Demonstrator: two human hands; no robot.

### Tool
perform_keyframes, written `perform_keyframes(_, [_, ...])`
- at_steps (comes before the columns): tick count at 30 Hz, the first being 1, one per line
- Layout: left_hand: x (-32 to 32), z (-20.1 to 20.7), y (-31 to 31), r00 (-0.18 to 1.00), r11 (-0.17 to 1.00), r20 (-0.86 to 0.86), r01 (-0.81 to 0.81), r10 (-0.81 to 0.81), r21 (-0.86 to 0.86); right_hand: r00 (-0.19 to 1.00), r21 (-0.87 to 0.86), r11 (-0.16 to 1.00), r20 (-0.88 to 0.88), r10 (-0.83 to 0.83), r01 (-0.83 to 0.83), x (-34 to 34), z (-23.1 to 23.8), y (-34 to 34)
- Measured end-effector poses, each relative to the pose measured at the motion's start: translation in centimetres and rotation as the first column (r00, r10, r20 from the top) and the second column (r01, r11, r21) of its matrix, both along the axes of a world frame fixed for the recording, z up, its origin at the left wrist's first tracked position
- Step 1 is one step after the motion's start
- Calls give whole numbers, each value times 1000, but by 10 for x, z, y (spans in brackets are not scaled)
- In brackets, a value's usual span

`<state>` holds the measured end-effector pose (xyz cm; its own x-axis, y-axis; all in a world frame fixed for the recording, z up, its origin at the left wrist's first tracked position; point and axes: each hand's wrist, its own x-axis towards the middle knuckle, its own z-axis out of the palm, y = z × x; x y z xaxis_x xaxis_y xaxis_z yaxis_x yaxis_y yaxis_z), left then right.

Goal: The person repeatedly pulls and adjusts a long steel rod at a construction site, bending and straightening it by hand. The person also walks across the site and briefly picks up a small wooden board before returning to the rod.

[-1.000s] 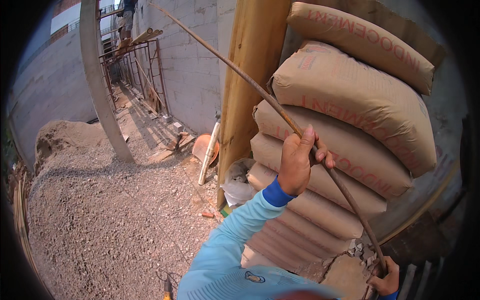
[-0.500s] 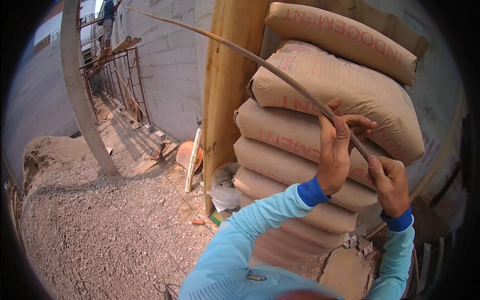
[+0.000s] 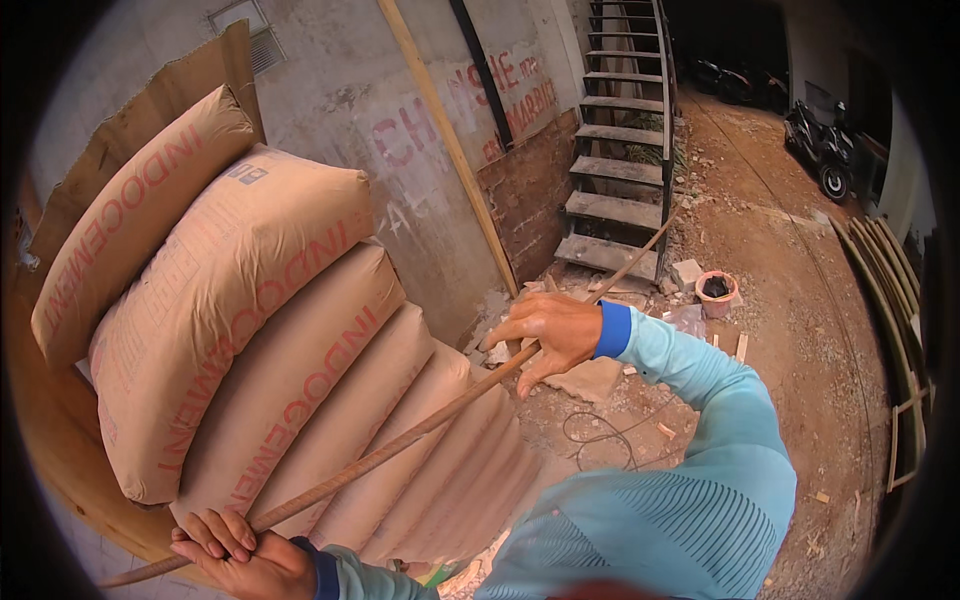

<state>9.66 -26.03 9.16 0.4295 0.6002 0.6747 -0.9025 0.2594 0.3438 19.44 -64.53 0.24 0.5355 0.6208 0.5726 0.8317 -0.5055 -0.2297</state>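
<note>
Rod (image 3: pixel 400 439) runs 8-to-2 o'clock. Left hand (image 3: pixel 250 562) wraps it toward 8; right hand (image 3: pixel 562 328) spread loosely over mid-length.

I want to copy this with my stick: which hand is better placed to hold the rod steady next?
Probably the left hand: its fingers are curled around the rod. The right hand is at the rod with its fingers spread, so its hold looks looser.

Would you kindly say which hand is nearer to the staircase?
Right. The right hand is below-left of the staircase in view; the left hand is farther, at bottom left.
</note>
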Motion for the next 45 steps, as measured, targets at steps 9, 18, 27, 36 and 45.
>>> perform_keyframes(9, [-11, 9, 36, 843, 909, 363, 416, -398, 31, 835, 351, 805, 101, -541, 479, -9, -50, -24])
perform_keyframes(18, [18, -51, -96, 995, 996, 91, -43, 50, -76, 949, 234, 920, -84, -303, 314, -45, 24, 129])
perform_keyframes(27, [14, -22, -93, 977, 963, 67, 209, -201, -167, 977, 111, 971, 42, 209, -213, -52, 45, 126])
perform_keyframes(36, [13, -4, -102, 945, 948, 158, 304, -288, -92, 727, 180, 737, 126, -675, 652, 10, -95, -129])
perform_keyframes(45, [13, 23, -20, 972, 987, 205, 136, -116, -86, 791, 403, 729, 19, -611, 554, 10, -64, -37])
